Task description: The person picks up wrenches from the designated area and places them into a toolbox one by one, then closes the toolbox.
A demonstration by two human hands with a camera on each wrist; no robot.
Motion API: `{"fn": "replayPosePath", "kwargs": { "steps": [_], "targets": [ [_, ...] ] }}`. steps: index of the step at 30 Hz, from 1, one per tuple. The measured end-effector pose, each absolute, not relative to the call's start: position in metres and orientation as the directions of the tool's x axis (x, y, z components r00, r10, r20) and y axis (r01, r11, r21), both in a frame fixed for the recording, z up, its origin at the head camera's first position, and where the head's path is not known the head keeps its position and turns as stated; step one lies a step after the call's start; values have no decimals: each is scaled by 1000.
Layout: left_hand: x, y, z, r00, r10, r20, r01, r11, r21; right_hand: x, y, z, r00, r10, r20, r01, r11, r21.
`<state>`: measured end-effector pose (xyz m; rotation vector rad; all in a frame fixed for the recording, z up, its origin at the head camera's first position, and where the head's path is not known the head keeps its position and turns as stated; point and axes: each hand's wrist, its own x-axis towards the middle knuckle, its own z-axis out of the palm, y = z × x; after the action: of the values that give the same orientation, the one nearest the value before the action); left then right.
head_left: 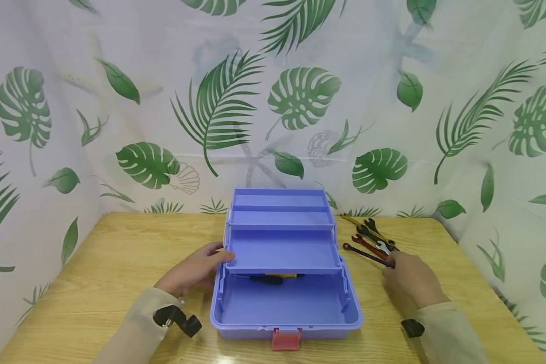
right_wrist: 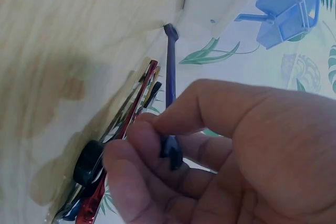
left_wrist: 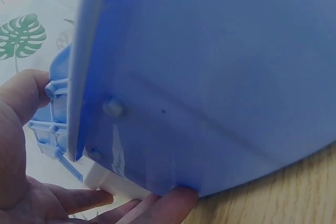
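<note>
While the latch [head_left: 286,340] sticks out in front of the box [head_left: 247,331], anything passing low could snag it and drag the box across the desk [head_left: 141,263]. Black camera mount [head_left: 191,326] on the left wrist is near the box's left wall; could catch the rim if that arm swings in.

Right hand [head_left: 411,278]: fingers pinch the purple wrench [head_left: 366,254] by one end, right of the box, rest of the shaft sticking out. Short grip, so a knock on the free end could twist it or pop it loose onto the desk.

Left hand [head_left: 195,270]: fingers grasp the box's left side, thumb at the lower tray [head_left: 284,247], others against the outer wall. Thumb is close to the hinge bars; if the trays fold, likely a pinch. A hard tug there could also slide the box.

Tools [head_left: 269,279] with black and yellow parts lie at the back of the base, partly hidden under that tray. Adding stuff blind could stack on them and jam it.

Farther out, the red wrench [head_left: 368,245] and yellow wrench [head_left: 368,226] overlap others just beyond the right hand. Brushing them could scatter the pile; a shove could send the yellow one toward the cloth [head_left: 236,30].
</note>
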<state>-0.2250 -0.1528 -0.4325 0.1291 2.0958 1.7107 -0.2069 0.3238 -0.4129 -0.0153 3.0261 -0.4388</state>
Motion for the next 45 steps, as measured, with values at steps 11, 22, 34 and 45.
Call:
{"fn": "replayPosePath", "kwargs": {
  "steps": [11, 22, 34, 45],
  "targets": [
    [-226, -155, -435, -895, 363, -259, -194, 206, 959, -208, 317, -409, -999, -18, -36, -7, 964, -267],
    [-226, -157, -433, -884, 388, -261, -198, 196, 961, -208, 317, -408, -999, -38, 13, -40, 967, -250],
    [-225, -158, -434, -882, 401, -248, -191, 176, 966, -209, 315, -414, -959, -12, 284, -94, 957, -276],
    [-226, -158, -436, -887, 387, -254, -195, 186, 963, -207, 306, -409, -863, 23, 504, -148, 943, -297]
  ]
}}
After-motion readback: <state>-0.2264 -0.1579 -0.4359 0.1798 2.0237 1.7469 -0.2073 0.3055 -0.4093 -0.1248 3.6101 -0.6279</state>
